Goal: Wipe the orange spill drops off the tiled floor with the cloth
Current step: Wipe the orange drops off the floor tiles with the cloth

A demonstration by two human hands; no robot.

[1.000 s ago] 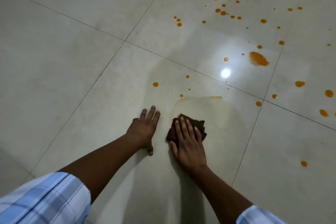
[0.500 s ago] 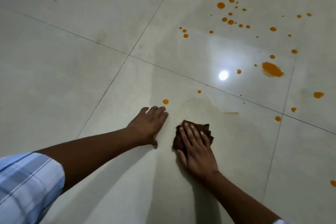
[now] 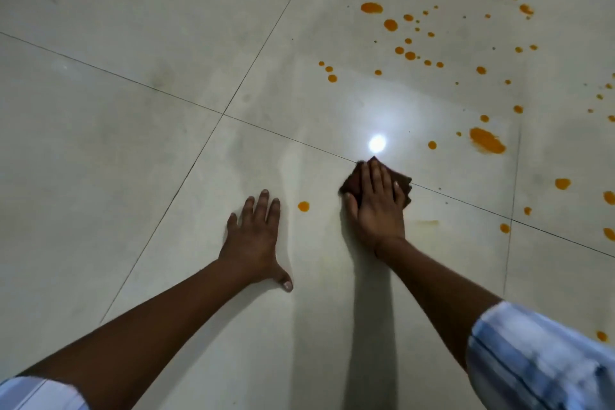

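The right hand [image 3: 376, 206] presses flat on the brown cloth [image 3: 404, 181], mostly hidden beneath it, across a grout line [image 3: 299, 142] at centre. The left hand [image 3: 254, 236] lies splayed on the tiled floor [image 3: 116, 160]. Plain tile spreads left, and orange drops [image 3: 487, 140] crowd the upper right.

Bare tiled floor [image 3: 100, 150] lay open across the frame's left and bottom. One orange drop [image 3: 303, 206] sat in the gap between my left hand [image 3: 254, 236] and right hand [image 3: 376, 210]; more drops [image 3: 390, 25] dotted the upper right.

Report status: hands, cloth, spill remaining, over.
Left hand flat on tiled floor. Right hand flat on brown cloth at grout line. One orange drop between hands, many more beyond. Nothing blocking.
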